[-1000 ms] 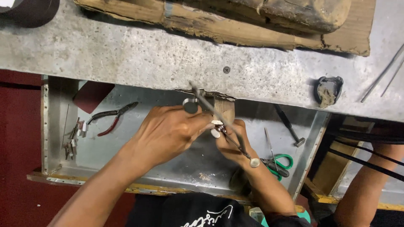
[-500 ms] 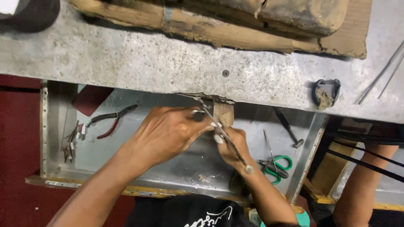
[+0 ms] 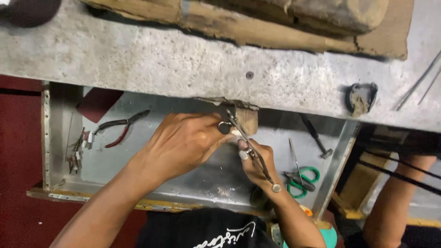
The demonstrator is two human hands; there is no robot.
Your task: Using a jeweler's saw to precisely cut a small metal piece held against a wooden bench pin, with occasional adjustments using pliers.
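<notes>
**A:** What lies farthest to the left of the hands?

**B:** Well left of the left hand (image 3: 183,144), a small cluster of metal bits (image 3: 79,148) rests in the metal tray (image 3: 64,119) under the bench. Nearer that hand, just up and left of its knuckles, lie red-handled pliers (image 3: 121,128), and above them a dark red sheet (image 3: 97,103) that looks like abrasive paper.

**A:** And the left hand itself?

**B:** It reaches in from the lower left, palm down, fingers drawn together. Thumb and forefinger pinch a small metal ring (image 3: 224,127) at the fingertips, held against the wooden bench peg (image 3: 247,118) that juts from the edge of the grey stone benchtop (image 3: 138,55).

**A:** What is the right hand doing?

**B:** The right hand (image 3: 255,160) sits just right of and below the left, fingers curled shut around a slim metal tool (image 3: 250,149), possibly a file or saw frame; I cannot tell which. The tool runs diagonally from a round end near the wrist up to the ring, where its tip meets the left fingertips.

**A:** Anything to the right of that hand?

**B:** Just beside the right wrist lie green-handled scissors (image 3: 301,180) in the tray, and above them, near the tray's right wall, a small hammer (image 3: 314,135). On the benchtop farther up and right sits a dark ring-shaped clamp (image 3: 361,97), and thin metal rods (image 3: 420,80) lie at the far right edge. Along the back of the benchtop lies a rough wooden block (image 3: 257,23). Another person's bare leg (image 3: 397,197) shows at the lower right.
</notes>
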